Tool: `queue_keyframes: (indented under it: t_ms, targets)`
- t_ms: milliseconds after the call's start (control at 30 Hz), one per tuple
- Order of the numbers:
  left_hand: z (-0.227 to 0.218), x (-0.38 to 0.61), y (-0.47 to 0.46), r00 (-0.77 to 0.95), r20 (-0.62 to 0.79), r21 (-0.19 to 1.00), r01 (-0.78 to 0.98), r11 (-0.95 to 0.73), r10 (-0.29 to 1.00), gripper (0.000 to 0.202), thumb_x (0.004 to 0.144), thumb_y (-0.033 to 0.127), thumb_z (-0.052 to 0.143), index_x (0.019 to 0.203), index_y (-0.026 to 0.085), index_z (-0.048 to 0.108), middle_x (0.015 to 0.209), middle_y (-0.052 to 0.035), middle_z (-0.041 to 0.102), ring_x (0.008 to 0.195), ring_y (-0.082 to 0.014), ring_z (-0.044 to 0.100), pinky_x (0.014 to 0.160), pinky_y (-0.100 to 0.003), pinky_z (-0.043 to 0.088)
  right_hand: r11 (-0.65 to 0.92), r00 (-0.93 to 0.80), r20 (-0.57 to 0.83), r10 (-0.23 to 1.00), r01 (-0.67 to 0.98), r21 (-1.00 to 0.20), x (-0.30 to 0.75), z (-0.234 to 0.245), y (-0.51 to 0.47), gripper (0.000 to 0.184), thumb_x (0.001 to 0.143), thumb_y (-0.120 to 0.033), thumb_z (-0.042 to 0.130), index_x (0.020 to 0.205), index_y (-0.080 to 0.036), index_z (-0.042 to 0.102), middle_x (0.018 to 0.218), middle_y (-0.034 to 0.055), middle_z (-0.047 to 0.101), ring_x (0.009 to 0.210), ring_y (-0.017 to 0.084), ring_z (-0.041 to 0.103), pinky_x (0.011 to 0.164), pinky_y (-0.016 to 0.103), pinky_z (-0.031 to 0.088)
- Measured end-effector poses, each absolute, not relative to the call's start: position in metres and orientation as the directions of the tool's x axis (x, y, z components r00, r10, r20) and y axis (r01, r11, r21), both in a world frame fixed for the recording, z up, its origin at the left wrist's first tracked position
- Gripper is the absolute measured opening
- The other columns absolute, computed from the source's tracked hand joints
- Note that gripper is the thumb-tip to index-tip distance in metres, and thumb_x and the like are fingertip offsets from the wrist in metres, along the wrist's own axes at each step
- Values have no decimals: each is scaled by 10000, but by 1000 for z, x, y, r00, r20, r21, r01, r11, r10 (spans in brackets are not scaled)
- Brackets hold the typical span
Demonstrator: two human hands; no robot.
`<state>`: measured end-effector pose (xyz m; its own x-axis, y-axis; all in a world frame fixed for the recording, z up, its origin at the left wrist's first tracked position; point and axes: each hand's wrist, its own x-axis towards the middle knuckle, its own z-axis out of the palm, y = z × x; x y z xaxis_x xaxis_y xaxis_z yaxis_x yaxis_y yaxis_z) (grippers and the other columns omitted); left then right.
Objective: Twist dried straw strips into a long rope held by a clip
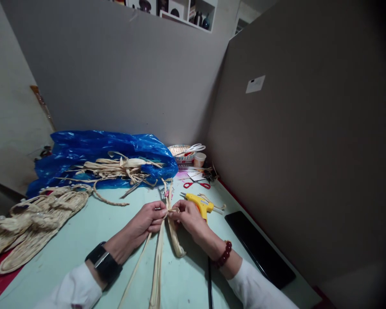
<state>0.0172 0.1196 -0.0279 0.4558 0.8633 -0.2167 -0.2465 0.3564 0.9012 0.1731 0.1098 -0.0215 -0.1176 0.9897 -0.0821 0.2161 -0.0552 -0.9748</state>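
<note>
My left hand (151, 219) and my right hand (188, 216) meet over the middle of the table, fingertips pinched on a bundle of pale dried plant strips (157, 270). Long ends of the strips run down toward me, and a shorter folded piece (176, 240) hangs below my right hand. Other ends reach up past my fingers. Just beyond my right hand lies a yellow glue gun (201, 204), partly covered by that hand. Exactly how the strips cross between my fingertips is too small to make out.
A blue plastic bag (109, 141) with loose strips (122, 167) lies at the back. Woven straw slippers (45, 219) rest at left. Red-handled scissors (197, 185), a basket (183, 156) and a white cup (199, 160) are behind. A black flat object (260, 249) lies right, beside a grey partition (292, 150).
</note>
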Motion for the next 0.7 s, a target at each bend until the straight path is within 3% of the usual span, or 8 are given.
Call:
queue_keyframes:
  t_ms: [200,367,467,700]
  targets:
    - [-27,16,121,472,-250,871,-272,409,845,242,676,155,696,751,148,466,528,118,312,406,21,141,388,-154,52,-209,-168,-184,969,-150,-966,168,-19,105,146,549,-176,640,623,-143,519,550,-29,511,497,84,451,518,215,350]
    - [-28,15,122,474,-251,858,-295,420,844,280,629,114,711,755,151,463,529,124,286,417,19,129,395,-158,51,-260,-173,-223,959,-230,-938,167,-22,106,157,513,-160,642,604,-148,515,549,-30,509,491,79,440,513,214,328]
    - [-27,15,120,455,-245,871,-285,400,856,290,624,142,728,755,150,469,529,123,297,415,19,132,395,-164,52,-204,-144,-180,973,-173,-964,167,-21,105,134,533,-162,618,616,-156,513,552,-36,503,493,83,437,506,216,328]
    - [-29,22,117,374,-194,936,-206,285,907,339,610,314,760,682,153,471,485,130,299,394,18,175,393,-168,76,-12,-91,-39,995,274,-962,171,-25,111,131,623,-156,560,752,-161,538,610,-30,531,560,116,493,519,221,360]
